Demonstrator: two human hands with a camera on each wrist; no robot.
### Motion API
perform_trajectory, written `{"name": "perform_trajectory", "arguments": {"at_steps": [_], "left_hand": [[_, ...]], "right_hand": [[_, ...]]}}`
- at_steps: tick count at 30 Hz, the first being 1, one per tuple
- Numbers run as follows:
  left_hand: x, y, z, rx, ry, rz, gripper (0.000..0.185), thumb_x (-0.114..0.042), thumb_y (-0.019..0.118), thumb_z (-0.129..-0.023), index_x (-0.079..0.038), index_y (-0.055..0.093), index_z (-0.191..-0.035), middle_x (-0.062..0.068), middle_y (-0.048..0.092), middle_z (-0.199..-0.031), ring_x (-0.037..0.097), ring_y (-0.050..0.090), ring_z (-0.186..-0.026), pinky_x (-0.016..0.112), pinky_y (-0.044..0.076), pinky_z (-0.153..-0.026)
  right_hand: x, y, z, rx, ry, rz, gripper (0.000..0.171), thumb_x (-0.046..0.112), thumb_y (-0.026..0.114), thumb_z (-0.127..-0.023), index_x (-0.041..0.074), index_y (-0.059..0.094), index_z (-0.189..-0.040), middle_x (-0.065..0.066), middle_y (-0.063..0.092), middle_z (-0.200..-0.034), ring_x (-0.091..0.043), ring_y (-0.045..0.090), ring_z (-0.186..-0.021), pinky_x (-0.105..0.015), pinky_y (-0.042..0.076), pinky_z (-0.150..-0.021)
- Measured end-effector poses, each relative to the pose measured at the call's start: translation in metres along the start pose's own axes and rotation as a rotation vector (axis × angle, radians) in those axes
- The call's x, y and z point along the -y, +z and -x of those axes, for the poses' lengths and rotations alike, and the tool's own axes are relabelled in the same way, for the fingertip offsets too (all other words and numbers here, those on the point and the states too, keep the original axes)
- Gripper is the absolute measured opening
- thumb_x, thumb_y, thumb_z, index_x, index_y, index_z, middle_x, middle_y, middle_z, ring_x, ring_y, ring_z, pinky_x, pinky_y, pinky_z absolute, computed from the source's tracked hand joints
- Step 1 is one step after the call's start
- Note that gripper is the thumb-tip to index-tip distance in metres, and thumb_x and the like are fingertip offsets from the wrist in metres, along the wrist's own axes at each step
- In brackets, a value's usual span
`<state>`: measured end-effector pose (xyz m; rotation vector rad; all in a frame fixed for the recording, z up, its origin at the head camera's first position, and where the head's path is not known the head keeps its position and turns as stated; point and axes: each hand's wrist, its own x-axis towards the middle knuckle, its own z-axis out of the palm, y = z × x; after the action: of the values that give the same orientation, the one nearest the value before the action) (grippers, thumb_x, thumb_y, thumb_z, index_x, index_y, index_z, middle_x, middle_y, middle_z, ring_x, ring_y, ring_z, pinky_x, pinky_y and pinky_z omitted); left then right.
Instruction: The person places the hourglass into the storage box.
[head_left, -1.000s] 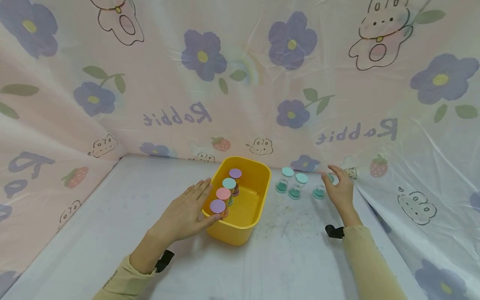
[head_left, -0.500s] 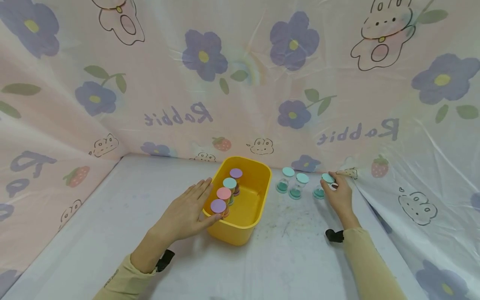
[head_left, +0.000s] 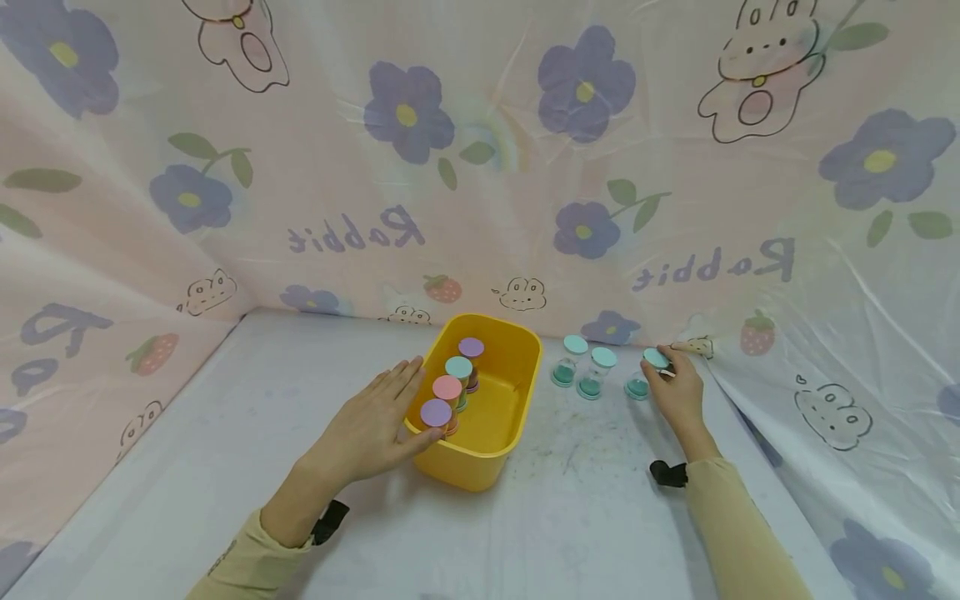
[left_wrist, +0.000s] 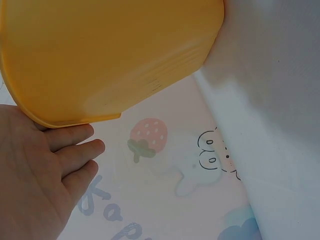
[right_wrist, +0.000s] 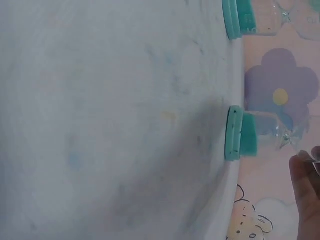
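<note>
A yellow plastic bin stands mid-table with several sand timers in it, capped purple, teal, pink and purple. My left hand lies flat against the bin's left wall, fingers straight; the left wrist view shows the fingers under the bin's wall. Three teal sand timers stand to the right of the bin. My right hand pinches the top cap of the rightmost teal sand timer, which stands on the table. In the right wrist view that timer shows with a fingertip at its upper end.
The other two teal timers stand between the bin and my right hand. A printed plastic sheet walls in the table at the back and both sides, close behind the timers. The white tabletop stretches left and toward me.
One second ago my right hand hovered open above the rightmost teal timer; it has come down and pinched its cap. The left hand and the bin have not moved.
</note>
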<state>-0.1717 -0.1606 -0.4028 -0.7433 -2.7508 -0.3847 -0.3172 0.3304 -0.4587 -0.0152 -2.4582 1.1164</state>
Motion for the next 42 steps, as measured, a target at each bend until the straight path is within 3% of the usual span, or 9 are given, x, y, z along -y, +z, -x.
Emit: {"name": "perform_trajectory", "arguments": {"at_steps": [3,8,11,18,23,34,42], "left_hand": [[0.0,0.0,0.0,0.0,0.001,0.0,0.094,-0.064,0.056,-0.099,0.005,0.035,-0.159,0.019,0.029,-0.168,0.036,0.031,-0.154,0.052,0.029,-0.125],[-0.001,0.001,-0.001,0.002,0.001,-0.002,0.092,-0.063,0.057,-0.099,0.005,0.037,-0.158,0.019,0.03,-0.168,0.037,0.032,-0.154,0.052,0.029,-0.125],[-0.001,0.001,-0.001,0.009,-0.004,-0.004,0.092,-0.065,0.055,-0.1,0.005,0.038,-0.158,0.018,0.029,-0.168,0.036,0.031,-0.155,0.051,0.028,-0.126],[-0.001,0.002,-0.001,0.011,-0.003,-0.003,0.091,-0.063,0.056,-0.1,0.005,0.038,-0.158,0.019,0.029,-0.168,0.036,0.03,-0.155,0.052,0.027,-0.126],[-0.002,0.0,0.0,0.018,-0.005,-0.002,0.091,-0.063,0.057,-0.099,0.005,0.038,-0.157,0.019,0.028,-0.168,0.036,0.03,-0.155,0.051,0.027,-0.126],[0.001,0.002,-0.001,-0.006,0.01,-0.009,0.091,-0.058,0.062,-0.098,0.006,0.035,-0.158,0.021,0.029,-0.168,0.037,0.032,-0.154,0.052,0.029,-0.125],[0.0,0.001,-0.001,0.006,-0.001,-0.003,0.092,-0.062,0.059,-0.099,0.005,0.037,-0.158,0.019,0.029,-0.168,0.036,0.031,-0.154,0.051,0.028,-0.125]], "right_hand": [[0.001,-0.001,0.002,-0.007,0.001,-0.001,0.053,0.017,0.067,-0.103,-0.005,0.051,-0.148,-0.027,0.051,-0.146,-0.041,0.058,-0.127,-0.04,0.055,-0.103],[0.004,-0.002,0.008,-0.022,-0.012,-0.01,0.053,0.018,0.068,-0.102,-0.003,0.053,-0.148,-0.025,0.053,-0.145,-0.038,0.059,-0.125,-0.023,0.054,-0.098],[0.008,-0.003,0.013,-0.047,-0.036,-0.016,0.052,0.016,0.069,-0.101,-0.003,0.055,-0.146,-0.024,0.056,-0.141,-0.034,0.061,-0.12,-0.023,0.055,-0.097],[0.017,-0.003,0.022,-0.11,-0.113,-0.038,0.048,0.013,0.074,-0.097,-0.003,0.06,-0.141,-0.021,0.062,-0.134,0.0,0.057,-0.1,-0.011,0.053,-0.087],[0.03,-0.003,0.029,-0.148,-0.193,-0.082,0.045,0.008,0.075,-0.095,-0.005,0.063,-0.137,-0.023,0.063,-0.129,0.013,0.053,-0.094,-0.004,0.05,-0.083],[0.068,-0.002,0.035,-0.165,-0.418,-0.174,0.043,-0.007,0.078,-0.087,-0.012,0.066,-0.128,-0.027,0.067,-0.116,0.01,0.057,-0.096,-0.005,0.051,-0.084],[0.11,-0.002,0.036,-0.168,-0.551,-0.236,0.043,-0.016,0.076,-0.085,-0.014,0.066,-0.127,-0.029,0.066,-0.114,0.003,0.059,-0.097,-0.004,0.049,-0.087]]}}
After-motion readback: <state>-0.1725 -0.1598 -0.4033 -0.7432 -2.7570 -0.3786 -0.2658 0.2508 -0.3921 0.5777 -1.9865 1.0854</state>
